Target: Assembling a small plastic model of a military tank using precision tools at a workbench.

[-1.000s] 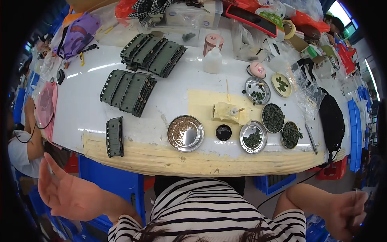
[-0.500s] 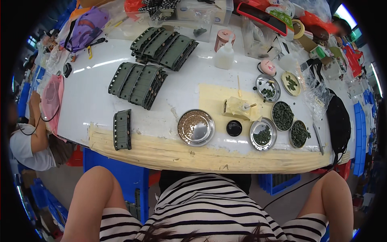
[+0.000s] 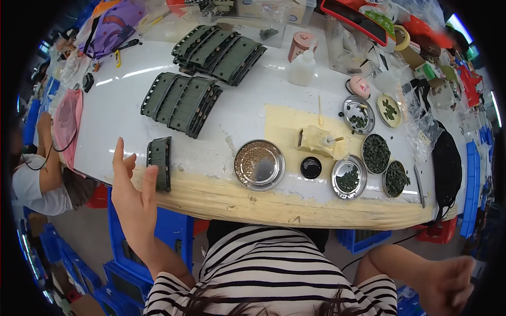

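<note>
My left hand (image 3: 134,197) is raised at the table's front left, its fingers spread and holding nothing. Just beyond its thumb lies a single dark green, slightly curved ribbed panel (image 3: 159,163), partly covered by the hand. Two stacks of similar joined panels lie farther back, a nearer stack (image 3: 182,102) and a farther stack (image 3: 219,55). Off the table at the lower right, my right hand (image 3: 448,287) is slightly blurred, its fingers curled in with nothing visible in them.
A steel dish of brown bits (image 3: 258,165) sits mid-table beside a tape-wrapped block (image 3: 321,142) and a small black pot (image 3: 311,167). Dishes of green bits (image 3: 349,178), tweezers (image 3: 419,187) and a black bag (image 3: 445,168) lie rightward. Another person's arm (image 3: 50,163) is at far left.
Both forearms have swung up from my sides. My left hand has come into view by the single panel, and my right hand has appeared at the lower right. The view has shifted slightly.
</note>
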A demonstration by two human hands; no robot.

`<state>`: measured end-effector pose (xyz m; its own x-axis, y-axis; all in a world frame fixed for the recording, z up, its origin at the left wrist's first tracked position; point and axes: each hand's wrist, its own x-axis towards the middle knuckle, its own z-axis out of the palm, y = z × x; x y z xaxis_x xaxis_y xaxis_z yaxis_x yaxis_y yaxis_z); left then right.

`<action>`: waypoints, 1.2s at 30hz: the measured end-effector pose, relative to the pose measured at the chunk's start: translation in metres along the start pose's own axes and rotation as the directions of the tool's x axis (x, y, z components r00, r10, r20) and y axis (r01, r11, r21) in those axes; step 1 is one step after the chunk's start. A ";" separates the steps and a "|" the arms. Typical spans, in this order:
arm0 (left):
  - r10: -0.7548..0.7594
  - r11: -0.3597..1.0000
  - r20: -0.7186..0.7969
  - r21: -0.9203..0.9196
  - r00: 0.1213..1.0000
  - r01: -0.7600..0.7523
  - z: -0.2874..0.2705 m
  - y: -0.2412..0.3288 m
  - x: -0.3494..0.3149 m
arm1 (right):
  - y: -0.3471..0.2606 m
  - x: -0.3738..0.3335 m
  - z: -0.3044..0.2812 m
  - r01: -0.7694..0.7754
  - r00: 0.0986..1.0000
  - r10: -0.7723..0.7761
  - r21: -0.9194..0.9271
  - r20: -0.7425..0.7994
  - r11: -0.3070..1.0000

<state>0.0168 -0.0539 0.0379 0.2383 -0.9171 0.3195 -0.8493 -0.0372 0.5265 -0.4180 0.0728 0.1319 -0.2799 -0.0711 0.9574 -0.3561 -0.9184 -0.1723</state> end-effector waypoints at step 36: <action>0.614 -0.026 0.733 -0.353 0.293 0.935 0.068 0.100 -0.052 | 0.041 -0.107 0.076 -0.629 0.603 0.641 -0.212 0.475 0.748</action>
<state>-0.1130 -0.0368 0.0205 -0.7967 -0.5827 -0.1601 0.4112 -0.7169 0.5630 -0.3349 0.0128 0.0400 0.0263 -0.8165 0.5768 -0.2789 -0.5600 -0.7801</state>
